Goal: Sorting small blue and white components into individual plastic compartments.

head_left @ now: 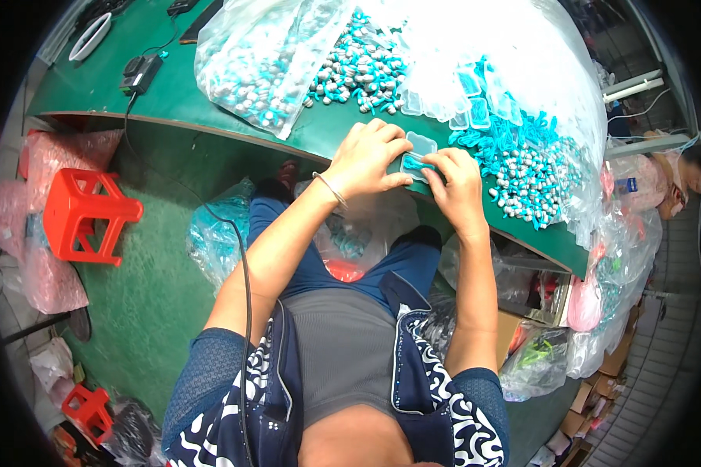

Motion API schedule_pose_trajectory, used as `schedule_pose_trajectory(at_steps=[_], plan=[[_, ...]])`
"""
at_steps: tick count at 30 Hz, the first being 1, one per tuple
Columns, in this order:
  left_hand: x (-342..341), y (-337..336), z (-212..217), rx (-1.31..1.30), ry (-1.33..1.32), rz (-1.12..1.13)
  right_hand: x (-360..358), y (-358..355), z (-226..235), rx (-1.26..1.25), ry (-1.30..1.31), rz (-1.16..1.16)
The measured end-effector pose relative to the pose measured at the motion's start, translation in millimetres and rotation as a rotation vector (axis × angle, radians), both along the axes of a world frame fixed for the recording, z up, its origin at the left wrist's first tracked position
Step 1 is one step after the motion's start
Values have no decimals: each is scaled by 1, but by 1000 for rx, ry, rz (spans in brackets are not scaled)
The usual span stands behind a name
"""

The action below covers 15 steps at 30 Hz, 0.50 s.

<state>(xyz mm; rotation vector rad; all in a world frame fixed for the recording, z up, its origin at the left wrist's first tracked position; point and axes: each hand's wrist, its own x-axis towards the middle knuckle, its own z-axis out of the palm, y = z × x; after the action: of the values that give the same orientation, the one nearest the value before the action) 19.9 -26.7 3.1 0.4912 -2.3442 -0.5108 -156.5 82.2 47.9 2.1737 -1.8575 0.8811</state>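
- One small clear box (422,143) lies open at the near edge of the green bench (175,101), right between your left hand (366,160) and your right hand (458,187).
- Your left hand is on its left side, fingers bent above, thumb apart below; whether they grip it, I cannot tell.
- Over to your right: thumb and fingertips close together, right at the teal cord (413,163) in the box; pinching or pressing, I cannot tell.
- Just beyond, clear boxes (479,114) crowd together, and beside your right hand teal cords (483,152) tangle next to grey-and-white pieces (528,180).
- Farther up the bench, a loose heap (358,74) of pieces with teal ends, and a bulging clear bag (249,74) to its left!
- Down on the floor, well to your left, a red stool (67,210).
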Motion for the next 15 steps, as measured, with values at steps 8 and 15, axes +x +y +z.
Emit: schedule_pose_trajectory(at_steps=[8,15], plan=[[1,-1,5,5,-28,-25,-6,-1,-4,86,44,-27],[8,-30,2,67,106,443,-24,20,3,-50,-216,-98]])
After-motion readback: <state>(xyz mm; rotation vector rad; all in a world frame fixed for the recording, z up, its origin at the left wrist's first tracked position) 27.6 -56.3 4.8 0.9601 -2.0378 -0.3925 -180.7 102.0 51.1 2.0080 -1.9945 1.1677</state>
